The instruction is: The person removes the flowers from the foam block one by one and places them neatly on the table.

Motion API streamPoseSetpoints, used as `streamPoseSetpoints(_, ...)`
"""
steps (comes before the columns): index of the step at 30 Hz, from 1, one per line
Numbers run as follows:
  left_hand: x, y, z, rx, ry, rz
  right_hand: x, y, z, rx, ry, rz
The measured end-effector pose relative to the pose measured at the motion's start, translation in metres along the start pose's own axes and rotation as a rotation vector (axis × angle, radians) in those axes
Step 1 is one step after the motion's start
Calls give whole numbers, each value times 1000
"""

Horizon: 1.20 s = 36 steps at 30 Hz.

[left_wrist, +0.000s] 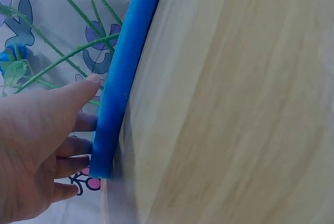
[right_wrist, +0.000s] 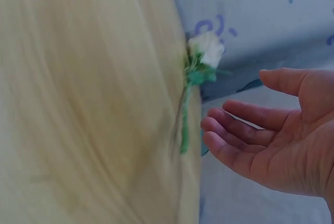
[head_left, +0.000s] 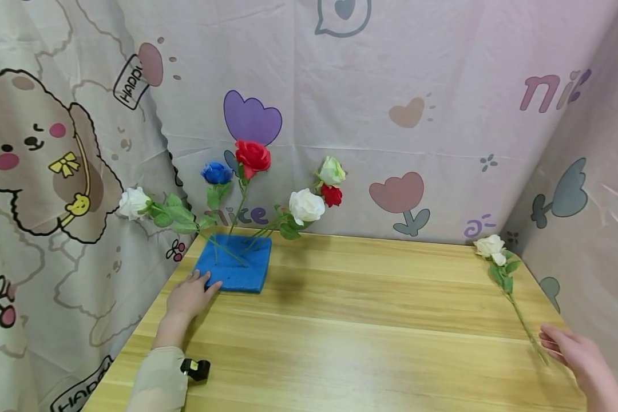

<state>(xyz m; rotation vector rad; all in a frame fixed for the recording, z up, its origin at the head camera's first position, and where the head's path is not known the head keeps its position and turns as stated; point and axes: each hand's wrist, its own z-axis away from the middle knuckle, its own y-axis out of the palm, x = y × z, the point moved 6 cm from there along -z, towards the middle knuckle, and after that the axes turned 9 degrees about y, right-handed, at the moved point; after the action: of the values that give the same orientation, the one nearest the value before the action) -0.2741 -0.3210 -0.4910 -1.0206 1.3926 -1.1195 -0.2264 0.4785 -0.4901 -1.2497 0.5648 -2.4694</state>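
Observation:
A blue foam block (head_left: 237, 269) lies flat at the table's back left, with artificial roses standing in it. Among these are a large red rose (head_left: 253, 158), a blue rose (head_left: 217, 173) and a white rose (head_left: 306, 206); another white rose (head_left: 134, 203) leans far out to the left. My left hand (head_left: 187, 297) rests at the block's near left corner, thumb and fingers on its top beside the green stems (left_wrist: 68, 57). On the right, a loose white rose (head_left: 491, 247) lies on the table. Close to its lower stem is my right hand (right_wrist: 276, 135), holding nothing, fingers slightly bent.
The wooden table (head_left: 365, 343) has a printed curtain (head_left: 443, 68) behind it and at both sides. A pale green rosebud (head_left: 332, 170) and a small red rose (head_left: 332, 195) spread out right of the block. A black device (head_left: 195, 369) sits at the left wrist.

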Motion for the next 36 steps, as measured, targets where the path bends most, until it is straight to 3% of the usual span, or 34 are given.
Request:
streamPoseSetpoints(4,0,0,-1,-17,-10,7,13,5,8,-30,-80,22)
streamPoseSetpoints(11,1,-1,-2,-63,-1,11,35,19,25,-59,-219,-96)
streamPoseSetpoints(18,2,-3,-4,-109,16,9,62,42,35,-107,-273,58)
streamPoseSetpoints(24,3,-5,-6,-104,6,15,88,69,41,-83,-308,197)
streamPoseSetpoints(36,6,-2,-7,-114,21,3,144,134,49,-67,-498,257)
